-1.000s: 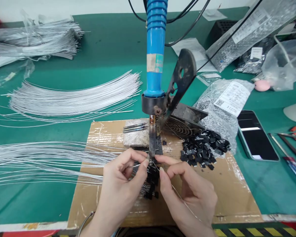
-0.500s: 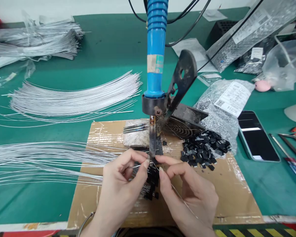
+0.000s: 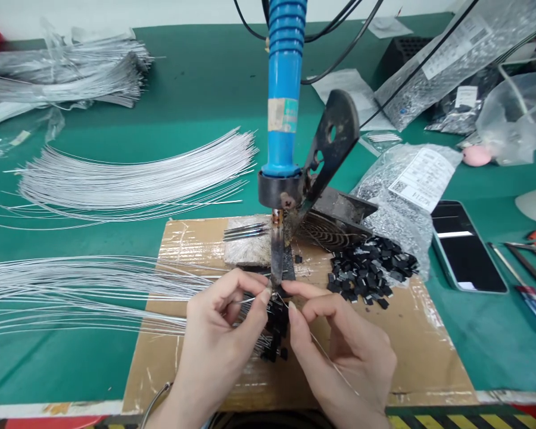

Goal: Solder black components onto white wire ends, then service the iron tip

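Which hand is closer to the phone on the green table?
The right hand. It is to the phone's left and nearer the person; the left hand is farther left still.

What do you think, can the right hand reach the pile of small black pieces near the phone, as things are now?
Probably yes: the black pile lies just beyond the right hand, and nothing seems to stand between them. But the hand pinches a thin wire, which may need releasing first.
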A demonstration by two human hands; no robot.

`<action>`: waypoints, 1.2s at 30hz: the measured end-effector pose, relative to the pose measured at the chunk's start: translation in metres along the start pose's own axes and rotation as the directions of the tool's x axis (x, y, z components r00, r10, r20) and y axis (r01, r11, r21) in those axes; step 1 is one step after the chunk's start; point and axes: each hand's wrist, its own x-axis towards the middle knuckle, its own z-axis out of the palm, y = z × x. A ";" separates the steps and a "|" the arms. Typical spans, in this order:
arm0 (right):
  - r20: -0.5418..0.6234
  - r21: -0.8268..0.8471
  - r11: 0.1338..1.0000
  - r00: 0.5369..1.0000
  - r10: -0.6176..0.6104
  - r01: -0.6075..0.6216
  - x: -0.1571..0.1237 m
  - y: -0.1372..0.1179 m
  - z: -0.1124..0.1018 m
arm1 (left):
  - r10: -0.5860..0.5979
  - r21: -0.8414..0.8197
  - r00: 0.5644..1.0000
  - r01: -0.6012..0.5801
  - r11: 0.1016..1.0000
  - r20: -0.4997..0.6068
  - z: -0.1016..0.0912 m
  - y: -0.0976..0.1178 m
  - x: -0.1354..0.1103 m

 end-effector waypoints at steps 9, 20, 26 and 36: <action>-0.018 0.002 1.000 1.000 -0.007 0.007 0.000 0.000 0.001 | 0.015 0.001 1.000 -0.015 1.000 -0.007 0.000 0.001 -0.001; -0.005 -0.012 1.000 1.000 -0.013 0.013 0.000 0.002 0.000 | 0.012 -0.006 1.000 -0.012 1.000 -0.021 0.002 0.005 0.002; -0.008 -0.015 0.999 0.999 -0.040 0.040 0.001 0.002 0.001 | 0.019 -0.004 1.000 -0.019 1.000 -0.006 0.000 0.004 0.002; -0.017 -0.016 1.000 1.000 -0.012 0.012 0.001 0.002 0.000 | 0.007 0.000 1.000 -0.007 1.000 -0.022 0.005 0.007 0.003</action>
